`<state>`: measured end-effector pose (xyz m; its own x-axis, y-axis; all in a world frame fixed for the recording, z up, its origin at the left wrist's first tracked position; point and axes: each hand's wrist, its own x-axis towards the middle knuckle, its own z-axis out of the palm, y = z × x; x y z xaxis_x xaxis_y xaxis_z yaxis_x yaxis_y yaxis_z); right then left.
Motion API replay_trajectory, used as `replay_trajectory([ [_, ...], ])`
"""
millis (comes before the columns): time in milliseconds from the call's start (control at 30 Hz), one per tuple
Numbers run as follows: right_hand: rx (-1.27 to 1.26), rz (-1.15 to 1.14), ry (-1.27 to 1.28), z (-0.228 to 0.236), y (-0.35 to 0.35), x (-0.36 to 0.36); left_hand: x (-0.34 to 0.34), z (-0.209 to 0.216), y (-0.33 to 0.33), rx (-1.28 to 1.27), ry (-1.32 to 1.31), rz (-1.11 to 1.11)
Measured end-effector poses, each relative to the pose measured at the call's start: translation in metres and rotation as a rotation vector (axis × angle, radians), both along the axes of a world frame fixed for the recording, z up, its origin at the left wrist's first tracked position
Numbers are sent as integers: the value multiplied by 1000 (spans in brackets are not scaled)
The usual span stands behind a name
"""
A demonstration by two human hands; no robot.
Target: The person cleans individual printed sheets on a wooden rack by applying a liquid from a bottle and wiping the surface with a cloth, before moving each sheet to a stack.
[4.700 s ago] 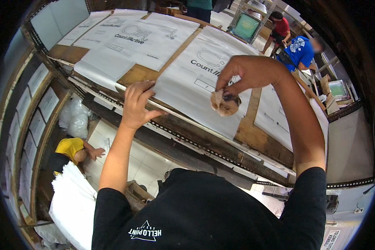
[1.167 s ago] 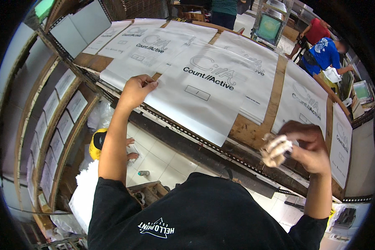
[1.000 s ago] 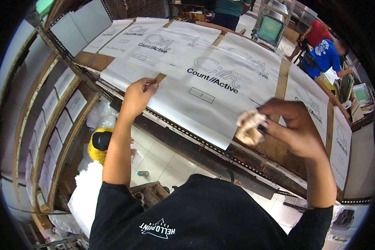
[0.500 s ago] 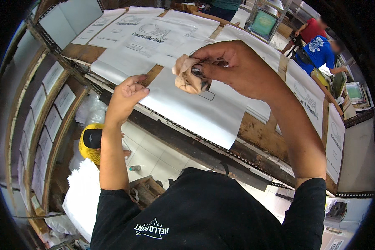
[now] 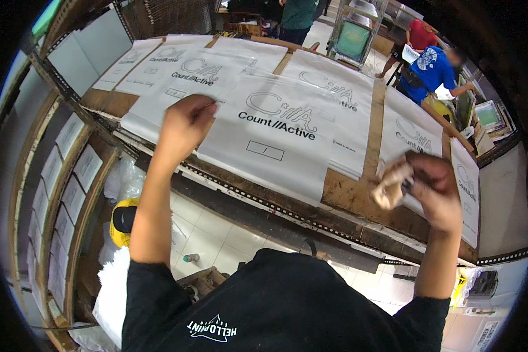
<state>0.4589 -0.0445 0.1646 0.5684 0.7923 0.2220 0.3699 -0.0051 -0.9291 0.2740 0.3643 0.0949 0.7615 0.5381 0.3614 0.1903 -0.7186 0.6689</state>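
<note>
My right hand [image 5: 433, 186], blurred by motion, is closed round a crumpled beige rag [image 5: 391, 186] above the right part of the table. Dark stains show on its fingers. My left hand [image 5: 188, 122] hovers over the left side of the white printed sheets, fingers curled together; whether anything thin is pinched in them is hidden. Between my hands lies a white, plastic-looking sheet [image 5: 234, 146] with black lettering and a small box, its near edge hanging over the table's front. Similar sheets [image 5: 328, 79] lie behind it, some overlapping.
Bare brown wood of the table [image 5: 358, 190] shows between sheets. Shelves [image 5: 70, 193] with stacked white sheets stand at left. A person in yellow [image 5: 120, 226] is low beside them. Beyond the table, a person in blue [image 5: 431, 70] bends near framed screens [image 5: 488, 114].
My right hand has carried the rag rightward, away from the middle sheet, uncovering its print. My left hand stays over the left side, its fingers drawn closer together. The view has shifted slightly.
</note>
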Motion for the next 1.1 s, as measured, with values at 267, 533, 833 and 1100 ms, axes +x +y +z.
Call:
replay_trajectory([
  [267, 10, -160, 136, -36, -62, -38, 224, -41, 72, 616, 136, -414],
  [533, 30, -190, -20, -63, -131, -51, 217, -33, 56, 720, 284, -309],
  [833, -84, 20, 45, -52, -149, -24, 110, 57, 91, 836, 182, 3],
  [1100, 49, -85, 130, -88, -139, -23, 20, 96, 207, 687, 236, 238],
])
